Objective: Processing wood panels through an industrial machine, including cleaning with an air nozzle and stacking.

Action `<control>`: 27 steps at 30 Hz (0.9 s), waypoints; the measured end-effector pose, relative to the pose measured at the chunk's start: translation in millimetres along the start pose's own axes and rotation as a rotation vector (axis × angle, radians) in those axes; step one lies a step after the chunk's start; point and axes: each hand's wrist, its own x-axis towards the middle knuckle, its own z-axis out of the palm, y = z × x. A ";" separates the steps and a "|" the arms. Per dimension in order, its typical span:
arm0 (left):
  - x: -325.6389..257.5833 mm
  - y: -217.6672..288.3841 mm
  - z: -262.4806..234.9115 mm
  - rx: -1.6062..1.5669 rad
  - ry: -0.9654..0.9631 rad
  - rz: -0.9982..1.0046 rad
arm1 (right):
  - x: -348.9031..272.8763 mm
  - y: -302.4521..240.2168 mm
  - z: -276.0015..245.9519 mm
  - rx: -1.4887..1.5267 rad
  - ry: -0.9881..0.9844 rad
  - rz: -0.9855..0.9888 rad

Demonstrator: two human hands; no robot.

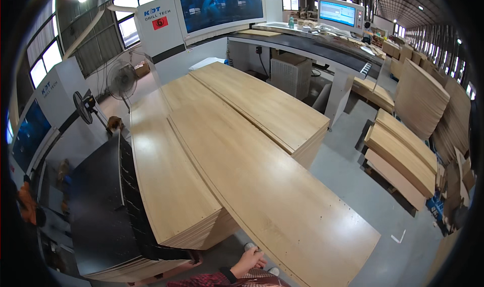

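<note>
My left hand, with a black band at the wrist and a red plaid sleeve, is low in the middle of the head view. Its fingers are curled loosely, and I see nothing in them. Right beside it runs the edge of a long wood-grain panel with small drilled holes; the hand seems just apart from it. This panel lies across stacked panels, and its near end juts out toward me. To its left is a stack of similar panels; behind it to the right is another stack. My right hand is out of view.
Black panels are stacked at the left. A large white machine with a dark window and a conveyor table stands behind. More boards lie on the floor at right. Fans stand at far left, near an orange-clothed person.
</note>
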 end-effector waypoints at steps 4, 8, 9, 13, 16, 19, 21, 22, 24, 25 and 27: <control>-8.1 16.5 -12.7 0.180 0.360 0.358 | 26.5 -22.4 25.5 0.011 -0.182 -0.123; -1.0 49.2 -35.3 0.770 0.717 0.729 | 52.0 -71.9 66.7 0.025 -0.255 -0.184; 4.2 54.3 -43.0 0.883 0.821 0.702 | 55.4 -93.4 74.1 0.023 -0.299 -0.252; 32.7 75.0 -87.6 1.029 0.939 0.611 | 91.6 -122.4 118.7 0.070 -0.423 -0.315; 58.8 92.8 -118.3 1.079 0.964 0.529 | 116.1 -151.5 144.9 -0.060 -0.557 -0.248; 72.0 118.2 -137.9 1.076 0.937 0.463 | 141.8 -180.7 180.4 -0.197 -0.641 -0.271; 77.2 136.0 -143.4 1.106 0.877 0.470 | 151.1 -208.6 201.7 -0.216 -0.651 -0.318; 84.1 141.9 -151.5 1.112 0.872 0.464 | 152.2 -225.6 211.1 -0.248 -0.660 -0.370; 104.5 150.8 -175.2 1.015 0.789 0.637 | 156.7 -249.3 228.9 -0.247 -0.654 -0.378; 116.4 157.4 -184.6 1.020 0.775 0.629 | 170.3 -252.0 241.7 -0.239 -0.664 -0.375; 132.6 175.4 -201.6 0.595 0.798 0.590 | 191.2 -261.5 266.2 -0.220 -0.676 -0.364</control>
